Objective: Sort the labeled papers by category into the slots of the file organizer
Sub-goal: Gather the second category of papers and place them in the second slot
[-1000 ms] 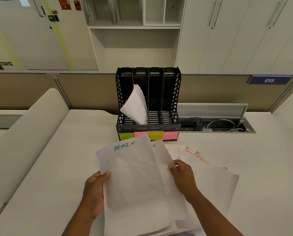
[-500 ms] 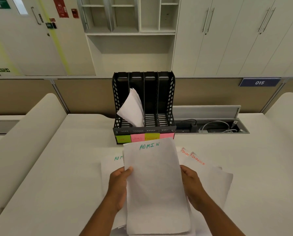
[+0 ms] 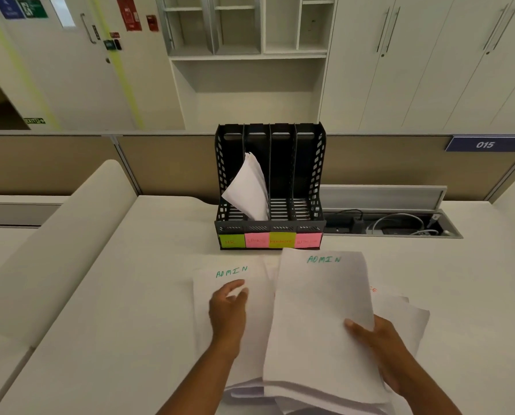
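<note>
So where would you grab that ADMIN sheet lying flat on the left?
Probably its free left edge, coming from the left. The left sheet lies flat on the desk, so nothing closes round it from above, and its right side is covered by the held sheet. The left hand rests on it; a thumb slid under that edge should lift it.

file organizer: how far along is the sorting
Done: papers stand in the file organizer, second slot from left; other slots look empty. In hand: right hand grips an ADMIN sheet, left hand touches a second ADMIN sheet. Left: those and the pile beneath.
</note>
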